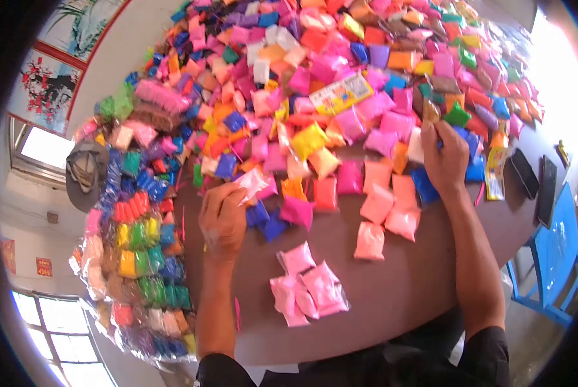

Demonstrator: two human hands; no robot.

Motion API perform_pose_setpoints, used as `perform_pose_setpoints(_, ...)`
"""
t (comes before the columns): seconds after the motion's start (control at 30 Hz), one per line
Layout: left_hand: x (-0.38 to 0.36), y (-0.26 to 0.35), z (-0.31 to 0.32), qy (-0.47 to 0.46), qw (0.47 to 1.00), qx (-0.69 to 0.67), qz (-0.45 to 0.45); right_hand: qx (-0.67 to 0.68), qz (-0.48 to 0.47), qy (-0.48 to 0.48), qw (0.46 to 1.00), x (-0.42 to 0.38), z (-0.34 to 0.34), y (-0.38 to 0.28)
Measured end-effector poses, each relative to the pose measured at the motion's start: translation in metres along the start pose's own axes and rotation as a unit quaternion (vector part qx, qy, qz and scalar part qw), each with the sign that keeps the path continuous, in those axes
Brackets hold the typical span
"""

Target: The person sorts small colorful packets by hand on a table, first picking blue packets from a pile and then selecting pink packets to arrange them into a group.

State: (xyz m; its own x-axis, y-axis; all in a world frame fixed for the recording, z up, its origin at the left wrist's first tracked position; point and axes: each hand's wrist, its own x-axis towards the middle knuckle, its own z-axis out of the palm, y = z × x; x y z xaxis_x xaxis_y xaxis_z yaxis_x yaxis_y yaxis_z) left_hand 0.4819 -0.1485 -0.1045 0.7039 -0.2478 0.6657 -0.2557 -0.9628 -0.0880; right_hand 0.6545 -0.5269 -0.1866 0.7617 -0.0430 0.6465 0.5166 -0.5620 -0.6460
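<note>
**Dark sleeves [486, 355] at the near edge: loose packets within reach of both arms**

The sleeves lie nearest the camera, on the near side of the pink pile [324, 290], which serves as the reference point. Findings follow from left to right.

Well to the left of the pink pile, the clear bags [147, 264] of coloured packets are stacked high. A nudge could make them slump, since the plastic looks slick.

Beyond the pink pile and to its left, the left hand [223, 216] pinches a pale pink packet [253, 182] between thumb and fingers. The grip appears to take only part of the wrapper; the packet could slip if the film slides.

Just beyond the pink pile, blue packets [273, 226] lie loose. A low pass of the left hand could drag one along.

The pink pile itself rests on the table [392, 290], its packets overlapping; a bump could spread them. The big heap [340, 45] rises far beyond it, and pulling out a low packet could start a slide.

To the right of the pink pile and farther off sit the peach packets [402, 222]. Their similar colour invites a mix-up.

Farther right and beyond the pink pile, the right hand [445, 155] has its fingers bunched at a brown packet [431, 113]. Whether it is gripped or merely touched cannot be determined.
</note>
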Motion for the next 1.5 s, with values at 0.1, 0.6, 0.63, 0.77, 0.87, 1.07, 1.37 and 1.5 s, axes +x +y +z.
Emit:
perform_pose_setpoints(0.1,-0.027,0.017,-0.018,-0.020,1.000,-0.006,-0.010,0.012,0.000,0.014,1.000,-0.003,0.003,0.005)
perform_pose_setpoints(0.6,-0.079,0.085,-0.069,-0.156,0.985,-0.066,0.001,0.009,0.026,0.009,1.000,0.000,0.002,0.000)
perform_pose_setpoints(0.63,-0.079,0.085,-0.068,-0.158,0.985,-0.069,-0.002,0.004,0.031,0.001,1.000,-0.001,0.002,0.001)
perform_pose_setpoints(0.77,-0.078,0.087,-0.063,-0.201,0.975,-0.096,-0.012,-0.005,0.034,0.000,0.999,-0.003,0.005,0.012)
perform_pose_setpoints(0.87,-0.070,0.092,-0.071,-0.251,0.960,-0.118,-0.022,0.018,0.024,0.015,0.999,-0.002,0.006,0.009)
perform_pose_setpoints(1.07,-0.067,0.069,-0.079,-0.215,0.967,-0.123,-0.061,-0.004,0.032,0.004,0.999,-0.003,0.003,0.005)
perform_pose_setpoints(1.37,0.020,-0.004,0.011,-0.118,0.974,-0.082,-0.176,-0.003,0.030,-0.002,1.000,-0.001,0.001,0.002)
perform_pose_setpoints(1.5,0.057,-0.073,0.068,-0.091,0.991,0.018,-0.101,0.002,0.040,-0.004,0.999,0.000,0.000,-0.001)
